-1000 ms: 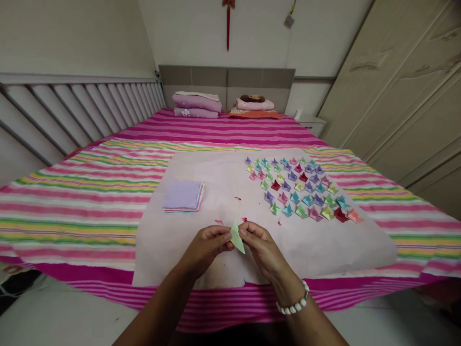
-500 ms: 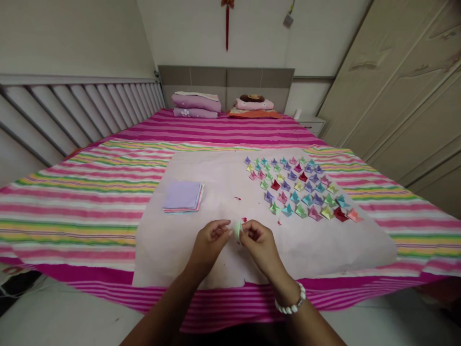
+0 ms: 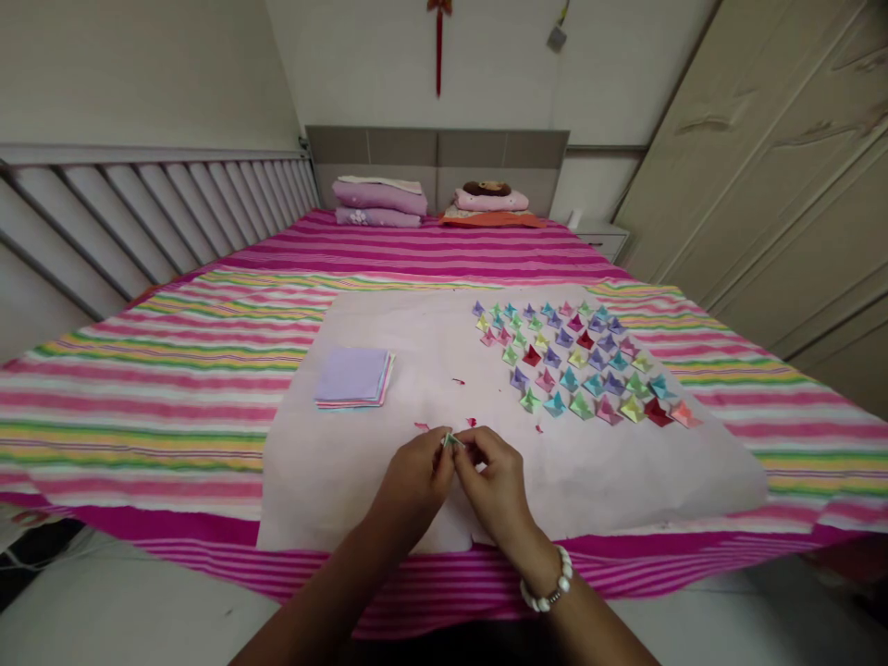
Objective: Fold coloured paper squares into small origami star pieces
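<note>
A small folded piece of pale green paper [image 3: 450,440] is pinched between my two hands, above the front middle of a large white sheet [image 3: 361,324]. My left hand [image 3: 418,470] grips its left side with thumb and fingers, covering much of it. On the other side, my right hand [image 3: 494,472] is closed on the paper's right edge. To the left lies a stack of square coloured paper [image 3: 353,375], lilac on top. Rows of little folded paper boats [image 3: 583,361] in many colours spread over the right part of the sheet.
Red paper scraps [image 3: 459,381] lie around my hands. Beneath the sheet is a bed with a striped cover [image 3: 173,398]. Folded bedding [image 3: 380,201] rests by the headboard [image 3: 402,148]. A slatted rail [image 3: 166,213] runs along the left, a wardrobe [image 3: 783,166] along the right.
My hands have come closer together and turned the green paper, which now shows less of its surface. A pinkish scrap now shows beside my left hand.
</note>
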Available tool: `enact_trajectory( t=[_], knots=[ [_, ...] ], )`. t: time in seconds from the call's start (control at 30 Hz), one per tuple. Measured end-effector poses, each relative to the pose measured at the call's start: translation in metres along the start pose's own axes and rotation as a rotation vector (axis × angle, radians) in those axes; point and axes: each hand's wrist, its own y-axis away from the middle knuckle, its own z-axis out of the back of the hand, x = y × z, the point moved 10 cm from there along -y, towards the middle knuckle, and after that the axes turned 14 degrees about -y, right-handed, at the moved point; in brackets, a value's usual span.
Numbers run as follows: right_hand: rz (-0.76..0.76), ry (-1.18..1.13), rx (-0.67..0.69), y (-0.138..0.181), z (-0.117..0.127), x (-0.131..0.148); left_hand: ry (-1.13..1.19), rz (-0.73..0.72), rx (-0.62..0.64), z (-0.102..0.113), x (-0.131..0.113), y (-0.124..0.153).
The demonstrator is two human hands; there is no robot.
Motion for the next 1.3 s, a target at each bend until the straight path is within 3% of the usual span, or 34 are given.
enact_trajectory(
  t=[0.27,0.57,0.7,0.83,0.97,1.13,1.3],
  knots=[
    [-0.262,-0.305,-0.010,0.001,-0.002,-0.031,-0.025,0.020,-0.075,0.006,0.012,-0.001],
    [-0.390,-0.476,-0.055,-0.002,0.001,-0.035,0.356,0.046,-0.027,0.007,0.014,-0.003],
    [-0.403,-0.481,-0.051,-0.004,0.002,-0.031,0.263,-0.148,-0.051,0.016,0.000,-0.001],
    [-0.404,-0.482,-0.040,-0.005,0.003,-0.030,0.152,-0.378,0.017,0.017,-0.019,0.006],
    [-0.410,-0.507,-0.017,-0.005,0.002,-0.032,0.057,-0.448,0.012,0.016,-0.021,0.008],
    [-0.415,-0.554,0.030,-0.004,-0.003,-0.033,-0.076,-0.388,-0.153,0.025,-0.013,0.005],
    [-0.400,-0.513,0.088,-0.003,-0.005,-0.031,0.184,-0.096,-0.206,0.032,0.010,-0.002]
  ],
)
